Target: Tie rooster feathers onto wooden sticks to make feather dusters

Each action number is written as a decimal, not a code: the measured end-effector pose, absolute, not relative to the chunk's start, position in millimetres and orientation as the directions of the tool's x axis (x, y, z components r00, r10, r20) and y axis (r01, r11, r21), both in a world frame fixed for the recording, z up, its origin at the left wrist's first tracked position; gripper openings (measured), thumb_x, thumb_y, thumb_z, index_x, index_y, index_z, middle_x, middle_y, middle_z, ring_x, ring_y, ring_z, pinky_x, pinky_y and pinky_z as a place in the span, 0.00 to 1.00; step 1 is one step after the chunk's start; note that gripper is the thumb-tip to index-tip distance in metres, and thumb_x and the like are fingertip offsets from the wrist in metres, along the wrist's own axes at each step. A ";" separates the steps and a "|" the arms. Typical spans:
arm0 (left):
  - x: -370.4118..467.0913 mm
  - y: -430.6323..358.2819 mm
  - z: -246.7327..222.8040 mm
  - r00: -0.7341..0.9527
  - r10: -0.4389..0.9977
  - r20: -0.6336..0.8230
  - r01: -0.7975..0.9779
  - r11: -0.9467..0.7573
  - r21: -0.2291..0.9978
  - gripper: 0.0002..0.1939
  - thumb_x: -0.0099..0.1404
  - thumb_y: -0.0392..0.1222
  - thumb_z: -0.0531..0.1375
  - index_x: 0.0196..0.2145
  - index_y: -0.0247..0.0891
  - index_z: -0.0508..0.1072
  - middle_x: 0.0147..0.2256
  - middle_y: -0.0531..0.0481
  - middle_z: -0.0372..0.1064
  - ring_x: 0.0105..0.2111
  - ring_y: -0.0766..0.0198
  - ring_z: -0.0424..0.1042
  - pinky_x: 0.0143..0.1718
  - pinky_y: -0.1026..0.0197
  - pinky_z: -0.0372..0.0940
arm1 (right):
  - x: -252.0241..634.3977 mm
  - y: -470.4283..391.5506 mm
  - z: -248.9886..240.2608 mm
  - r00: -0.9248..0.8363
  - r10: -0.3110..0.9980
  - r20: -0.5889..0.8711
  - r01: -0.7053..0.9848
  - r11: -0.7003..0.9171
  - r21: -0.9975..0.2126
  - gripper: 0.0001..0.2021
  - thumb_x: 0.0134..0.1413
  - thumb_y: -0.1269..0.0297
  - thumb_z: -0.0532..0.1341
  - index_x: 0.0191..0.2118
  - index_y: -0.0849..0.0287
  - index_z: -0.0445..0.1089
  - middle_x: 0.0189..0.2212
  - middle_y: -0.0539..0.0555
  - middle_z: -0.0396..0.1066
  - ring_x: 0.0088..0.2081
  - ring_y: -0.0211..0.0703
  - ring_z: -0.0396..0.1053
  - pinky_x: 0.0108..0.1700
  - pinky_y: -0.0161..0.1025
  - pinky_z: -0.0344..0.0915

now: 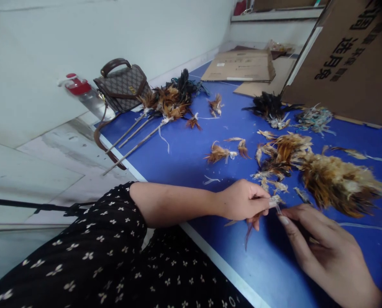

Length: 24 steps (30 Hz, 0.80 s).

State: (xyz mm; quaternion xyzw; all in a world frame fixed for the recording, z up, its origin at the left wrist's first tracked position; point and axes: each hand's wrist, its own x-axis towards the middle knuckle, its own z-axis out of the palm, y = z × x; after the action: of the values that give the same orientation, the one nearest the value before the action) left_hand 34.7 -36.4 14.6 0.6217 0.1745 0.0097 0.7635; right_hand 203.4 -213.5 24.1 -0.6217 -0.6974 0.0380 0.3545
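Presently, a small feather bundle [274, 199] is held above the blue table [184, 149], just in front and to the left of the large feather heap [341, 179]. Its pale end is gripped by the closed fingers of the left hand [242, 200], with brown feathers hanging below. Nearer the wearer than the heap, a thin clear strip [278, 209] is pinched between thumb and forefinger of the right hand [325, 248]. Whether the strip is wound around the bundle cannot be told. Beyond the heap, a black feather bunch [268, 107] and a tangle of pale strips [315, 118] are laid before a printed cardboard box [345, 64]. Far to the heap's left, feather-topped sticks [136, 147] are set near a patterned handbag [123, 87] and a red-capped bottle [90, 98].
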 end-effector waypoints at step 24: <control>32.7 -32.3 4.4 0.959 0.230 -0.166 0.209 -0.178 0.962 0.15 0.77 0.38 0.64 0.30 0.39 0.74 0.24 0.53 0.73 0.28 0.65 0.77 0.40 0.61 0.73 | 200.5 -216.3 26.4 -0.123 0.906 0.404 0.880 0.288 -0.377 0.07 0.79 0.65 0.61 0.53 0.52 0.78 0.41 0.53 0.82 0.35 0.44 0.82 0.34 0.40 0.73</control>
State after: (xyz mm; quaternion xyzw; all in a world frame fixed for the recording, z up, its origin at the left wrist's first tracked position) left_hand 32.7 -32.3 4.4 0.7674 0.1430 0.0084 0.6250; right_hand 200.5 -216.3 26.4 -0.5962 -0.7492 0.0224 0.2877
